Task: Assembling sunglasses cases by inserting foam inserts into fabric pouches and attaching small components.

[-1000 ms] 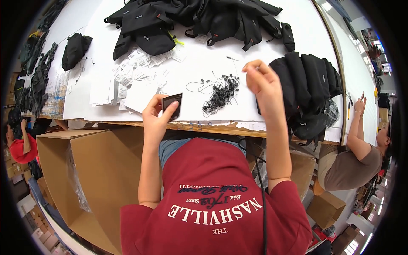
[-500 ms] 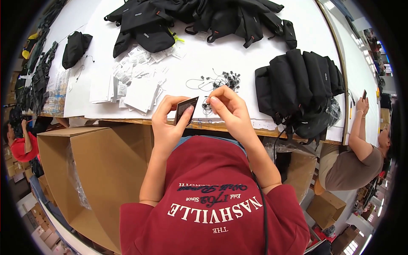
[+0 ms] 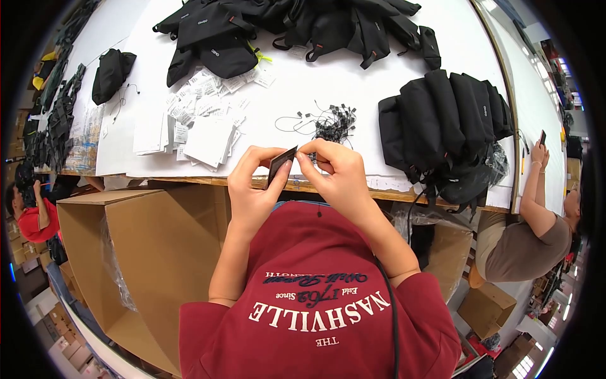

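My left hand [image 3: 251,186] pinches a dark hang tag [image 3: 279,163] between thumb and fingers, tilted over the near table edge. Thumb and forefinger of my right hand [image 3: 341,175] are pressed together at the tag's upper right corner. From that hand hangs a thin black tag string, its small dark end piece [image 3: 319,213] dangling in front of my shirt. What lies between the fingertips is too small to see clearly. Just beyond, a tangled heap of black tag strings [image 3: 339,122] rests on the white table.
Stacked white labels [image 3: 207,144] lie left of the strings. Black bags [image 3: 214,54] are piled at the back, more bags [image 3: 435,120] on the right, and one bag [image 3: 112,74] far left. An open cardboard box [image 3: 145,265] stands below left. Another person [image 3: 530,240] is at right.
My right hand has come left and down to meet the tag's corner, and the string end now hangs below it. The tag has turned more edge-on in my left hand.
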### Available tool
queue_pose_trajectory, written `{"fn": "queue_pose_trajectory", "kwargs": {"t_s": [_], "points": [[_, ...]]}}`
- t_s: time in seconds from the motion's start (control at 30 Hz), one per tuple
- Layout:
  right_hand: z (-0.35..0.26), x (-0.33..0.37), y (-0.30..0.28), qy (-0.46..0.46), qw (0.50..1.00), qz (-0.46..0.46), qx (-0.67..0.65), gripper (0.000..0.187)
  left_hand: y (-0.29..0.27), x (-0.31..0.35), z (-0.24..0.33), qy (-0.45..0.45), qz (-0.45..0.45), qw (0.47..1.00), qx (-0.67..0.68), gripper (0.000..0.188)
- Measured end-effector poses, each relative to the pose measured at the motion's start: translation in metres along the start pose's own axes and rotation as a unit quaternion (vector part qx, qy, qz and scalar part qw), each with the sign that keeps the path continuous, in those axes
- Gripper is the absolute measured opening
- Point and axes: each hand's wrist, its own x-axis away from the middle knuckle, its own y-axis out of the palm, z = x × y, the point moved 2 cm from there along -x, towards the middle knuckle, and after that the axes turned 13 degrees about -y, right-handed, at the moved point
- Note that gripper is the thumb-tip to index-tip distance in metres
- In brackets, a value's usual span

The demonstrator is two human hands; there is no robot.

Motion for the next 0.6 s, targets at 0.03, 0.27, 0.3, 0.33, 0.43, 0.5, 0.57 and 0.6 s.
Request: {"fn": "queue_pose_trajectory", "kwargs": {"t_s": [0.03,0.27,0.3,0.33,0.43,0.5,0.57,0.6], "points": [[0.000,-0.001,0.000,-0.020,1.000,0.003,0.013,0.010,0.000,-0.001,0.001,0.000,0.000,1.000,0.000,0.018],[0.000,0.002,-0.005,0.019,1.000,-0.004,-0.024,0.006,-0.008,-0.001,0.003,0.089,-0.002,0.996,-0.020,0.017],[-0.002,0.001,-0.006,0.023,0.999,-0.008,-0.046,0.005,-0.010,-0.001,0.003,0.097,-0.011,0.995,-0.025,0.013],[-0.003,0.001,-0.007,0.026,0.997,-0.011,-0.069,0.006,-0.014,0.000,0.002,0.097,-0.011,0.995,-0.025,0.013],[-0.003,0.002,-0.011,0.012,0.993,-0.050,-0.111,0.006,-0.023,-0.002,-0.009,0.005,-0.123,0.981,0.151,0.010],[-0.003,0.005,-0.011,-0.006,0.992,-0.070,-0.104,0.007,-0.024,-0.004,-0.022,-0.138,-0.251,0.932,0.224,0.017],[0.000,0.008,-0.008,-0.046,0.991,-0.090,-0.086,0.008,-0.020,-0.003,-0.025,-0.173,-0.267,0.929,0.189,0.014],[0.002,0.008,-0.006,-0.048,0.991,-0.089,-0.087,0.008,-0.016,-0.002,-0.026,-0.209,-0.284,0.923,0.156,0.013]]}}
